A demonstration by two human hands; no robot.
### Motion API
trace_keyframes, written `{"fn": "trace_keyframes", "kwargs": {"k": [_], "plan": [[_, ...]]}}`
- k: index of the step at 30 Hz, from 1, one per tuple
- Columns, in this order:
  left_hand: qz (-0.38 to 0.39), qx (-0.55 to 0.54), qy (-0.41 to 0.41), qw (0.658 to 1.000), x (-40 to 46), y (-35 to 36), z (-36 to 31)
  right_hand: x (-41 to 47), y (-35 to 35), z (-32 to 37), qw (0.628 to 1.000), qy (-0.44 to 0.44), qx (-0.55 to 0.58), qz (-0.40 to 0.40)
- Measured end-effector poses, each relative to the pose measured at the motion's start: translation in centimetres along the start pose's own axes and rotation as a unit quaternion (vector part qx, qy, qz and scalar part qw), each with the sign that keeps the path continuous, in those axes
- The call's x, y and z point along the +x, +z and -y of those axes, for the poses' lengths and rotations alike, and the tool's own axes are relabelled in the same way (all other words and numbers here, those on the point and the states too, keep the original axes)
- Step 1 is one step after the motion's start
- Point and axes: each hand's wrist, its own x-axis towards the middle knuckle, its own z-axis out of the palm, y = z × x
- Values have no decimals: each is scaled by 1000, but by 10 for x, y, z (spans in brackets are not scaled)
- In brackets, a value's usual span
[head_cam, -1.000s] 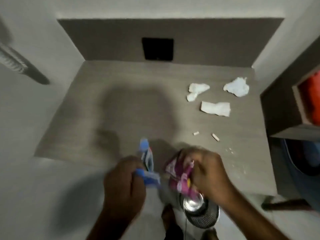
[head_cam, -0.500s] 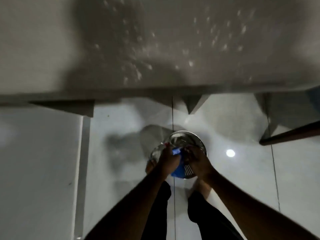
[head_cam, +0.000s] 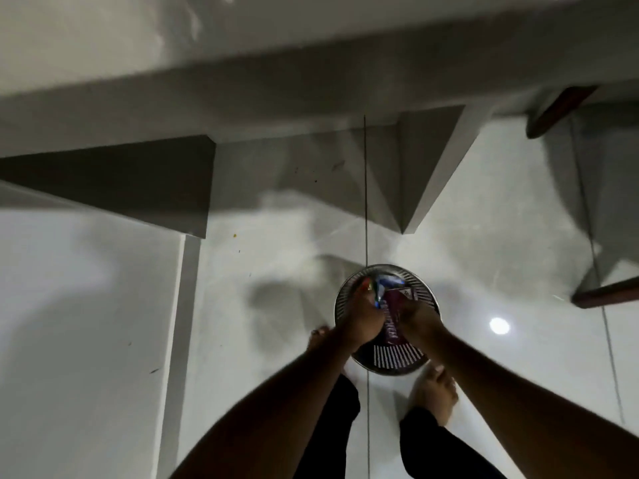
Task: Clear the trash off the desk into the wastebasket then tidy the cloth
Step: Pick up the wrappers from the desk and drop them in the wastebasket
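Over the perforated metal wastebasket [head_cam: 387,361] on the floor, my left hand [head_cam: 359,314] grips a blue wrapper [head_cam: 385,283], my right hand [head_cam: 416,318] a purple wrapper [head_cam: 392,323]. Dumping step; next, I let go of both.

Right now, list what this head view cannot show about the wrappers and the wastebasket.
- Wastebasket inside: hidden by both hands.
- Purple wrapper print: blurred, unreadable.
- Left hand and right hand grips: fingers hidden, cannot tell.
- Desk top: out of frame.
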Motion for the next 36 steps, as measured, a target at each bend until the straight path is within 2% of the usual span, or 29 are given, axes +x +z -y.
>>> {"fn": "trace_keyframes", "kwargs": {"k": [2,4,7,10,12,14,16,17,19,21,24,26,28,29,31,36], "plan": [[-14,90,66,994,-38,-18,-16,-36,-28,22,999,-29,-21,-9],[-14,125,104,987,-87,-47,-36,-86,-58,43,995,-56,-84,-17],[-21,154,164,974,-165,-93,-70,-165,-103,82,984,-92,-146,-36],[-42,154,181,970,-246,-150,-115,-250,-148,135,985,-104,-133,-21],[-59,165,212,962,-285,-188,-150,-300,-174,162,981,-152,-117,3],[-105,146,262,948,-305,-232,-192,-337,-211,192,970,-198,-135,-37],[-188,138,322,917,-300,-274,-230,-352,-253,226,953,-229,-147,-133],[-241,157,339,896,-290,-296,-248,-352,-278,249,933,-260,-156,-196],[-308,232,325,864,-260,-338,-283,-337,-323,291,894,-295,-149,-303],[-316,330,283,843,-222,-375,-313,-305,-359,328,885,-280,-121,-352],[-275,390,252,842,-168,-419,-350,-251,-381,372,896,-241,-195,-317],[-223,443,246,833,-135,-437,-366,-220,-375,386,888,-235,-278,-282],[-178,503,239,811,-102,-445,-374,-196,-370,388,881,-212,-329,-266],[-168,539,244,789,-88,-446,-375,-187,-371,387,878,-205,-340,-269],[-185,571,266,754,-71,-446,-378,-177,-380,384,883,-195,-310,-294],[-229,501,293,781,-59,-450,-385,-160,-427,385,891,-143,-187,-388]]}}
